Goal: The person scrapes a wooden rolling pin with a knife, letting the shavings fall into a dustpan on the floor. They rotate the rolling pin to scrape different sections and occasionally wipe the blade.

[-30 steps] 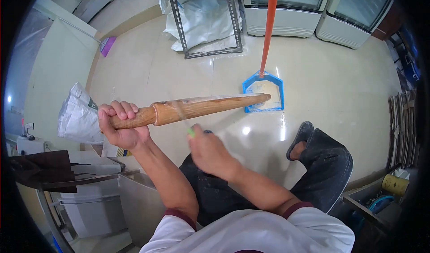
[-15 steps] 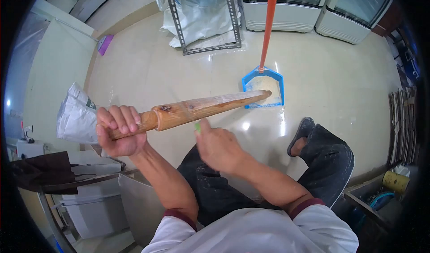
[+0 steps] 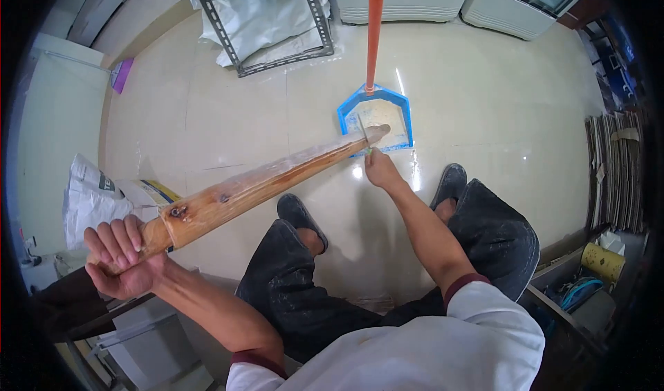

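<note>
Clutching the wooden rolling pin (image 3: pixel 259 183) in the left hand (image 3: pixel 124 259), at eight o'clock; aiming it towards the dustpan (image 3: pixel 409 124) at one o'clock; pinching a thin blade (image 3: pixel 363 129), apparently, in the right hand (image 3: pixel 382 167), near the pin's far tip.

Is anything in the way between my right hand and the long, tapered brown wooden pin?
Nothing visible blocks it. Your bare right hand is beside the far end of the long, tapered brown wooden pin; only the thin, straight, pale tool it holds crosses that end in view.
</note>
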Demonstrator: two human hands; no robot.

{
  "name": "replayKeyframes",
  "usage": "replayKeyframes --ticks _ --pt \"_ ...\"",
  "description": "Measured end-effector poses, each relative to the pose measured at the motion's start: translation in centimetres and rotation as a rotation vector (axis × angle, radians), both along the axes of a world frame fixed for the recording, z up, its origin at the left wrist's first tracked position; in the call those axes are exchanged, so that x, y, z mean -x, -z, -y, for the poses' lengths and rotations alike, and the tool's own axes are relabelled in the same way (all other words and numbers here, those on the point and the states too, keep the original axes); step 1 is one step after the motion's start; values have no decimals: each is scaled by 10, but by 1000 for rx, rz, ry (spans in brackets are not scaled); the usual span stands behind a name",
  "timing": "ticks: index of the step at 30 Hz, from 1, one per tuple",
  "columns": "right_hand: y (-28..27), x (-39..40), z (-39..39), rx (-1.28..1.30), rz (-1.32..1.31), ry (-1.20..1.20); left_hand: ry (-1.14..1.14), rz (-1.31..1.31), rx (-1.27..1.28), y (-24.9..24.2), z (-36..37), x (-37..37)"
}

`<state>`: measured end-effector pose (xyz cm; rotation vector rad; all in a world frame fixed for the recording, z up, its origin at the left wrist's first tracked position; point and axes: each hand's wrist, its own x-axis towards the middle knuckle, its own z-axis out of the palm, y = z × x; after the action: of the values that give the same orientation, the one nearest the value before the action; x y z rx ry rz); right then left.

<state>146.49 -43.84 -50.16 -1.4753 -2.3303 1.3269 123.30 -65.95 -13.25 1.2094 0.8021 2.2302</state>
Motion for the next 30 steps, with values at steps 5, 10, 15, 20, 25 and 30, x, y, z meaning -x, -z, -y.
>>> replayKeyframes --ticks 5,10,15,20,25,30 --pt "79 -27 -40 163 94 123 -182 -47 -31 1 -7 -2" --pt "39 -10 -1 80 -105 124 -268 -107 -4 -3 -13 -4" --pt "-121 26 45 192 -302 -171 -281 -92 31 -2 -10 -3" --pt "-205 39 95 139 -521 -290 -335 -77 70 1 -3 4" --pt "-77 23 43 119 -431 -91 -324 -64 88 5 4 13" --pt "44 -1 -28 280 -92 158 -278 -78 97 6 2 17"
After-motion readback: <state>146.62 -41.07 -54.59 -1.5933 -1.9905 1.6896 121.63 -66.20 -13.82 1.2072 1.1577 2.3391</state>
